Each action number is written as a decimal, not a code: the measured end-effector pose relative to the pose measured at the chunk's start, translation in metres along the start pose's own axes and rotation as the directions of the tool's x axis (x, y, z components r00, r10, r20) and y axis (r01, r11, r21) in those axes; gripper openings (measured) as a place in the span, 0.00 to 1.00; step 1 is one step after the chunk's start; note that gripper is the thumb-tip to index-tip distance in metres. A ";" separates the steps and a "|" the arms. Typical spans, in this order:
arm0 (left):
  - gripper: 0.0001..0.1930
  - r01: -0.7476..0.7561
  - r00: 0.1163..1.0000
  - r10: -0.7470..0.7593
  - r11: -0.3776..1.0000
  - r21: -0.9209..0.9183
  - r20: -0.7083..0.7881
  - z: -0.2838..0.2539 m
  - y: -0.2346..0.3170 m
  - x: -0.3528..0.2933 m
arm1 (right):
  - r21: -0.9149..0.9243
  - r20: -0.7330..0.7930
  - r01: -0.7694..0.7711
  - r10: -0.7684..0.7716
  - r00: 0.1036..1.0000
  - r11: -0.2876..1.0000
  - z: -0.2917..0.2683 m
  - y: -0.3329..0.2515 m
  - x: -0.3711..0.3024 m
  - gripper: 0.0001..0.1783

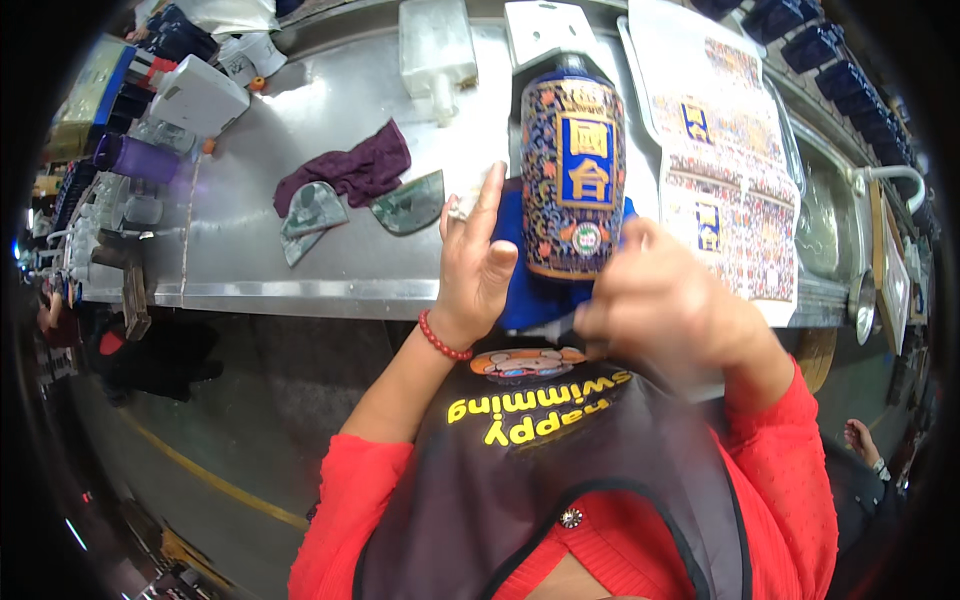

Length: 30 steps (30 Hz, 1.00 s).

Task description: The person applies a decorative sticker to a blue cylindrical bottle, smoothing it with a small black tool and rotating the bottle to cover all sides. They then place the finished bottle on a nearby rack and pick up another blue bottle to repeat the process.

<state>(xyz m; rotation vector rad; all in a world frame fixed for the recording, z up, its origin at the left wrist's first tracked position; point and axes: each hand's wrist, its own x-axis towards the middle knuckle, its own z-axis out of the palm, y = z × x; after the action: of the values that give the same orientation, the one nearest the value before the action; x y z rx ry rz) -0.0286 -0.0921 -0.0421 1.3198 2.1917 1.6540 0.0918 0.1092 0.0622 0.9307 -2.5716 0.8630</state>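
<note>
A dark blue bottle (573,165) with a dense floral pattern and a blue-and-gold label lies in front of me, its neck pointing away. Under its base is a blue pad or cloth (522,312). My left hand (472,270) is at the bottle's left side, fingers stretched out and holding nothing; something whitish is around one finger. A red bead bracelet circles that wrist. By the bottle's lower right corner is my right hand (665,295), its fingers bent and smeared by motion, so I cannot tell whether it grips anything.
Patterned label sheets (735,190) lie to the right, before a sink (828,225). Left on the metal bench (235,225) are a purple cloth (365,165) and greenish flat scraper-like pieces (412,204). A clear squarish bottle (436,50) and white container (200,95) are farther back.
</note>
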 end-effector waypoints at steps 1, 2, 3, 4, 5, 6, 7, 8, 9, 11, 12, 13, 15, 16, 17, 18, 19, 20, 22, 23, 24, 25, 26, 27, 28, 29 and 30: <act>0.47 -0.018 1.000 0.018 1.000 0.025 0.012 0.001 0.001 0.000 | -0.053 -0.185 -0.103 0.092 0.978 0.993 0.002 0.003 -0.005 0.14; 0.47 -0.042 0.999 0.041 0.998 0.046 0.014 0.003 0.001 0.000 | -0.205 -0.261 -0.182 0.126 0.957 0.962 0.004 0.007 -0.010 0.14; 0.47 -0.064 0.998 0.063 0.995 0.070 0.014 0.004 0.003 -0.001 | -0.329 -0.364 -0.284 0.157 0.918 0.900 0.007 0.009 -0.014 0.15; 0.47 -0.075 0.997 0.074 0.993 0.095 0.010 0.004 0.003 -0.001 | -0.385 -0.315 -0.235 0.113 0.943 0.892 0.015 0.008 -0.019 0.15; 0.47 -0.086 0.996 0.085 0.992 0.096 0.022 0.003 0.004 -0.002 | -0.369 -0.276 -0.176 0.073 0.958 0.912 0.023 0.003 -0.024 0.15; 0.47 -0.084 0.996 0.081 0.993 0.089 0.031 0.004 0.005 -0.003 | -0.342 -0.274 -0.135 0.038 0.961 0.930 0.027 -0.001 -0.029 0.15; 0.48 -0.089 0.996 0.087 0.993 0.080 0.035 0.004 0.005 -0.004 | -0.337 -0.207 -0.064 -0.008 0.978 0.939 0.030 -0.005 -0.033 0.15; 0.47 -0.082 0.996 0.079 0.995 0.056 0.047 0.005 0.005 -0.006 | -0.292 -0.235 -0.063 -0.008 0.972 0.954 0.031 -0.006 -0.036 0.17; 0.47 -0.071 0.997 0.068 0.995 0.071 0.044 0.005 0.005 -0.007 | -0.204 -0.272 -0.136 0.078 0.959 0.969 0.032 -0.006 -0.039 0.18; 0.47 -0.078 0.996 0.073 0.992 0.096 0.050 0.005 0.005 -0.009 | -0.078 -0.327 -0.140 0.108 0.939 0.987 0.033 -0.003 -0.045 0.20; 0.47 -0.086 0.996 0.083 0.990 0.112 0.031 0.006 0.005 -0.011 | -0.102 -0.444 -0.229 0.161 0.881 0.968 0.034 -0.001 -0.047 0.22; 0.47 -0.089 0.996 0.088 0.988 0.126 0.018 0.006 0.005 -0.013 | -0.112 -0.515 -0.323 0.222 0.828 0.940 0.035 0.002 -0.048 0.23; 0.46 -0.132 0.991 0.131 0.974 0.185 0.015 0.006 0.004 -0.016 | -0.135 -0.458 -0.310 0.219 0.862 0.941 0.038 0.005 -0.051 0.23; 0.46 -0.168 0.986 0.166 0.959 0.229 0.030 0.006 0.004 -0.018 | -0.137 -0.453 -0.208 0.126 0.882 0.968 0.039 0.005 -0.053 0.22; 0.46 -0.213 0.977 0.212 0.943 0.257 0.033 0.006 0.004 -0.020 | -0.151 -0.335 -0.161 0.103 0.937 0.975 0.040 0.004 -0.054 0.22; 0.44 -0.216 0.976 0.212 0.945 0.247 0.042 0.007 0.004 -0.020 | -0.149 -0.339 -0.138 0.081 0.938 0.979 0.041 0.004 -0.056 0.20; 0.44 -0.197 0.980 0.193 0.951 0.240 0.040 0.008 0.003 -0.020 | -0.089 -0.368 -0.207 0.161 0.916 0.974 0.040 0.004 -0.057 0.20; 0.44 -0.198 0.980 0.193 0.952 0.233 0.041 0.008 0.003 -0.020 | -0.065 -0.356 -0.212 0.176 0.918 0.975 0.040 0.003 -0.059 0.20; 0.43 -0.193 0.981 0.187 0.951 0.243 0.046 0.007 0.002 -0.019 | 0.007 -0.416 -0.192 0.177 0.892 0.981 0.038 0.003 -0.061 0.19; 0.43 -0.189 0.982 0.183 0.947 0.259 0.046 0.007 0.002 -0.019 | 0.035 -0.468 -0.235 0.224 0.855 0.971 0.037 0.004 -0.061 0.19; 0.43 -0.177 0.984 0.174 0.948 0.265 0.036 0.006 0.002 -0.019 | -0.007 -0.466 -0.259 0.226 0.856 0.966 0.037 0.004 -0.061 0.19; 0.44 -0.157 0.988 0.155 0.949 0.274 0.029 0.006 0.002 -0.019 | -0.007 -0.480 -0.349 0.303 0.823 0.937 0.037 0.005 -0.062 0.19; 0.44 -0.162 0.987 0.159 0.944 0.287 0.032 0.005 0.003 -0.020 | -0.030 -0.407 -0.351 0.310 0.859 0.936 0.036 0.005 -0.062 0.19; 0.44 -0.166 0.986 0.164 0.937 0.308 0.031 0.005 0.004 -0.020 | -0.052 -0.385 -0.287 0.246 0.890 0.956 0.036 0.004 -0.062 0.18; 0.44 -0.151 0.988 0.152 0.935 0.322 0.020 0.004 0.006 -0.020 | -0.004 -0.422 -0.256 0.231 0.877 0.967 0.037 0.004 -0.062 0.17; 0.41 -0.186 0.980 0.201 0.908 0.376 -0.001 0.004 0.008 -0.021 | 0.029 -0.430 -0.210 0.201 0.880 0.977 0.037 0.003 -0.061 0.16; 0.40 -0.206 0.975 0.223 0.886 0.417 0.007 0.004 0.010 -0.021 | 0.132 -0.470 -0.207 0.245 0.848 0.969 0.038 0.002 -0.061 0.13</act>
<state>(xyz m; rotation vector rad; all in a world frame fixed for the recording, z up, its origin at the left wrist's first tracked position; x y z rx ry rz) -0.0072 -0.1031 -0.0440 1.6981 2.6098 1.3219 0.1347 0.1170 0.0053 0.3577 -2.2392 1.1024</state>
